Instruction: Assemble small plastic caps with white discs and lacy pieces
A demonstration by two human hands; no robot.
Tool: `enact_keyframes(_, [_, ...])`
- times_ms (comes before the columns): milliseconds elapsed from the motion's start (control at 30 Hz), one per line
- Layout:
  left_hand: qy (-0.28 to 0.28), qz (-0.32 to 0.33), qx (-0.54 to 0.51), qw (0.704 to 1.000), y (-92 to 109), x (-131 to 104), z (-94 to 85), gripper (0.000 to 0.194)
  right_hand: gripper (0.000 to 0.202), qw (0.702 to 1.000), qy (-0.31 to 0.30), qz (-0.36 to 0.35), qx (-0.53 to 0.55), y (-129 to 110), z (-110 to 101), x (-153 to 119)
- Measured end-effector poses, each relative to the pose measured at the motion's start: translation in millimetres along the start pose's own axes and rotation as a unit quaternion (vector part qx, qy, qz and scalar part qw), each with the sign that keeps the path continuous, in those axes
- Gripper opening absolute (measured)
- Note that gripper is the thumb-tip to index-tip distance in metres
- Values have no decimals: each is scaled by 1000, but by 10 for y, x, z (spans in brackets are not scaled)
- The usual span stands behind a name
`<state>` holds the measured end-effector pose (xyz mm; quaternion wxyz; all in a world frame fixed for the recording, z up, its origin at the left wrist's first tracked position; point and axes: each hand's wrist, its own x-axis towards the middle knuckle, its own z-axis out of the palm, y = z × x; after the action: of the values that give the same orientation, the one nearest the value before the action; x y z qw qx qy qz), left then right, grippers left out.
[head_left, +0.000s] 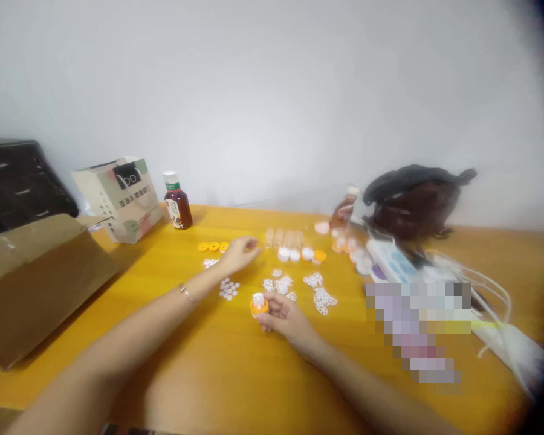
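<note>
My right hand [284,318] is closed around a small orange cap with a white cat-like figure [259,304] standing on it, held above the table. My left hand [240,255] reaches over the table with its fingers loosely stretched and nothing visible in them. Just right of its fingertips lie several clear tubes [284,237]. White caps [289,254] and an orange cap [319,257] sit in front of the tubes. Orange rings [213,247] lie left of the left hand. Small white discs [229,289] and white cut-out pieces [278,283] are spread between my arms.
A cardboard box [40,290] and a paper bag [127,202] stand at left, beside a dark red bottle [178,202]. A second bottle [343,208] leans at right near a dark bag [414,205]. White cables [494,290] and packets crowd the right side. More white pieces [321,296] lie right of centre.
</note>
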<state>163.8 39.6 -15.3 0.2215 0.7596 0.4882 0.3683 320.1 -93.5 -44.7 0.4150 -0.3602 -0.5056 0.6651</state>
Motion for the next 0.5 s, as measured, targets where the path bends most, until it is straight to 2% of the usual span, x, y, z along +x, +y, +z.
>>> enact_keyframes(133, [21,-33,29,999,-13,372,273,36,38,1000,0,6,21,24,-21,9])
enact_keyframes(267, [39,-65,37,996,-6,537,471,31,37,1000,1,11,25,34,-35,13])
enact_keyframes(367, [47,-78,26,996,-7,574,525,22,39,1000,-1,15,23,36,-44,13])
enact_keyframes(500, [57,-71,-10,996,15,553,489,17,38,1000,4,16,22,20,-48,6])
